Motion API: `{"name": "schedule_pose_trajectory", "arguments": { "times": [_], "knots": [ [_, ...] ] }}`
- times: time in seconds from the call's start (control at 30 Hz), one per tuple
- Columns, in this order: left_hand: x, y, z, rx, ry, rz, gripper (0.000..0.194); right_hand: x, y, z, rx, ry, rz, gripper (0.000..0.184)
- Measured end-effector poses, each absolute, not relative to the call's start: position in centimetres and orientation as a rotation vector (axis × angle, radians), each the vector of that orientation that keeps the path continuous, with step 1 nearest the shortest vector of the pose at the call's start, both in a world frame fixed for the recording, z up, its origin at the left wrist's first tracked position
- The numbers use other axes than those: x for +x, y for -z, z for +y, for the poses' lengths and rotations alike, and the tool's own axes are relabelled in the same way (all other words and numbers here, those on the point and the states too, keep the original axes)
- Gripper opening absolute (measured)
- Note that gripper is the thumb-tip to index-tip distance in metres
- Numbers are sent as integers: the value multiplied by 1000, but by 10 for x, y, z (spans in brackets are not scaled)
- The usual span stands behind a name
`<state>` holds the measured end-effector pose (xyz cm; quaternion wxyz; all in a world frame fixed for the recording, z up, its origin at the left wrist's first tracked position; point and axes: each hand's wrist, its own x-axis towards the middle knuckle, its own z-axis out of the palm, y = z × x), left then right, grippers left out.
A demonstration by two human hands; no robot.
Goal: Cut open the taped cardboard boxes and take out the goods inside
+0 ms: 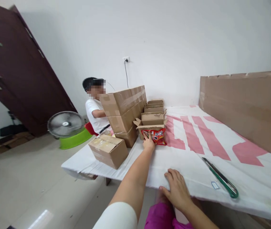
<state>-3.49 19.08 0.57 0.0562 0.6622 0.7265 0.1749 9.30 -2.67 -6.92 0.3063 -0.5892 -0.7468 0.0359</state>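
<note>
My left hand point(149, 143) reaches forward over the table, its fingers closed on the left part of a red printed packet point(158, 136). The packet stands upright against the front of an open cardboard box point(152, 122), the nearest in a row of open boxes. Part of the packet is covered by my fingers. My right hand point(178, 187) lies on the near table edge, fingers apart, holding nothing. To its right, a green utility knife point(221, 179) rests on the white cloth.
Taped cartons point(123, 109) are stacked left of the open boxes, with a single carton point(109, 149) nearer the table's left edge. Behind them sits a person point(96, 109) in a white top. A large cardboard panel point(245, 105) borders the right. A fan point(66, 124) stands on the floor.
</note>
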Motion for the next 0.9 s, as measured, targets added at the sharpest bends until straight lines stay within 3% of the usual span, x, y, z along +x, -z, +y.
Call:
{"name": "schedule_pose_trajectory", "arguments": {
  "times": [0.2, 0.37, 0.43, 0.53, 0.7, 0.9],
  "knots": [
    [-53, -30, 176, 2109, -496, 2039, 113, 93, 74, -26, -1536, -9, -2004, 38],
    [-129, -74, 142, 2318, -746, 1878, 67, 96, 77, -24, -1515, 65, -2063, 43],
    [-177, -95, 133, 2202, -1120, 1970, 52, 96, 77, -23, -1520, 78, -2091, 44],
    [-247, -113, 121, 1447, -1542, 2297, 56, 95, 74, -25, -1529, 83, -2120, 46],
    [-291, -97, 101, 1189, -1437, 2221, 57, 94, 65, -28, -1539, 45, -2113, 47],
    [-225, -56, 78, 1324, -1257, 2057, 67, 92, 60, -31, -1575, -34, -2184, 72]
  ]
}}
